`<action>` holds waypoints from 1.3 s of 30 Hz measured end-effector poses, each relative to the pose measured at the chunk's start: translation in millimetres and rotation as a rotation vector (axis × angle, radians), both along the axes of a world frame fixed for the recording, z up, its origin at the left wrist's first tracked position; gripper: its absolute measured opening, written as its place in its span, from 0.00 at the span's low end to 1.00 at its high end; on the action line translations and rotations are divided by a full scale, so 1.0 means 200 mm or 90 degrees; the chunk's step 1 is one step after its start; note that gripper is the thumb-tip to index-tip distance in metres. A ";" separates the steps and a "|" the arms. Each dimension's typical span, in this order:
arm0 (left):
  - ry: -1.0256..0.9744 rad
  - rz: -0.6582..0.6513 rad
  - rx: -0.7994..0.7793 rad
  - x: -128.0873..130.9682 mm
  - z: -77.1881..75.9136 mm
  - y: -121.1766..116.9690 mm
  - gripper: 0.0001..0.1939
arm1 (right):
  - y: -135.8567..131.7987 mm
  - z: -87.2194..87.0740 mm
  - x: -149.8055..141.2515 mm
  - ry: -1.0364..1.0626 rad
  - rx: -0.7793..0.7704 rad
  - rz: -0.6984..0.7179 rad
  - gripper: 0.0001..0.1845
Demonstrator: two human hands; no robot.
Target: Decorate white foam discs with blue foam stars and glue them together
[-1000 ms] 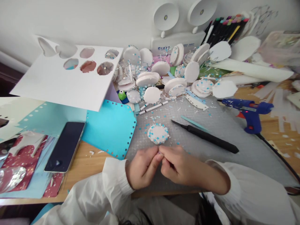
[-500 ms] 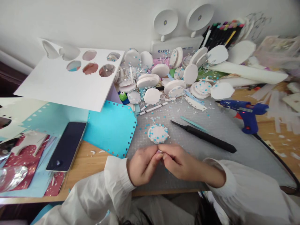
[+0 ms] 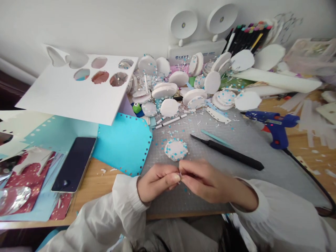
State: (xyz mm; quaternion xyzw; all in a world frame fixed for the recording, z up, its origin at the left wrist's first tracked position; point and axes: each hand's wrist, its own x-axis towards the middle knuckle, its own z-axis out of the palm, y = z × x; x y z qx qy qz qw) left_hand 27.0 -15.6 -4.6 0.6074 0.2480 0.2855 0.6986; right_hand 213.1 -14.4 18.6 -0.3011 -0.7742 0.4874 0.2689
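My left hand (image 3: 159,181) and my right hand (image 3: 206,180) meet fingertip to fingertip above the grey cutting mat (image 3: 210,126), near its front edge. Both are closed in a pinch. Between the fingertips is something tiny and pale, too small to make out. Just beyond the fingers lies a round white paper disc (image 3: 176,149) with small blue stars stuck on it, touched by neither hand. To its right rest a black tool (image 3: 233,154) with a slim pointed tip and a thin teal paper strip (image 3: 216,138).
A blue glue gun (image 3: 279,126) with a lit red light stands right, its cord running forward. Many white discs (image 3: 169,107) crowd the back. Left are a punched blue sheet (image 3: 123,143), a phone (image 3: 75,164) and white card (image 3: 70,94) with round holes. Markers (image 3: 249,38) stand behind.
My hands have shifted slightly; the left wrist has moved left and the right wrist a little right, while the fingertips stay together. The things on the mat lie as before.
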 end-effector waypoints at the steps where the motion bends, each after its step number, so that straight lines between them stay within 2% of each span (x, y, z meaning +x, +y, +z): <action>1: 0.009 0.000 0.021 0.00 0.01 0.00 0.25 | 0.00 0.00 0.00 -0.007 0.009 0.005 0.09; 6: 0.104 0.036 0.213 0.00 0.04 0.00 0.22 | -0.02 -0.03 0.00 -0.093 0.076 -0.013 0.07; 11: 0.159 0.055 0.444 0.00 0.01 0.00 0.18 | -0.03 -0.06 -0.01 -0.147 0.137 0.004 0.08; 16: 0.178 0.047 0.515 0.00 -0.01 0.01 0.17 | -0.04 -0.08 -0.02 -0.151 0.147 -0.010 0.08; 22: 0.170 0.047 0.506 0.00 0.00 0.01 0.17 | -0.04 -0.06 -0.02 -0.116 0.112 -0.027 0.09; 32: 0.128 0.051 0.343 0.00 0.04 0.00 0.17 | -0.02 -0.04 -0.03 -0.015 0.007 -0.023 0.14; 35: 0.110 0.070 0.287 0.01 0.04 0.00 0.19 | -0.01 -0.02 -0.02 -0.006 0.034 -0.009 0.13; 39: 0.076 0.047 0.234 0.01 0.05 0.00 0.20 | -0.01 -0.01 -0.01 -0.048 0.130 -0.035 0.09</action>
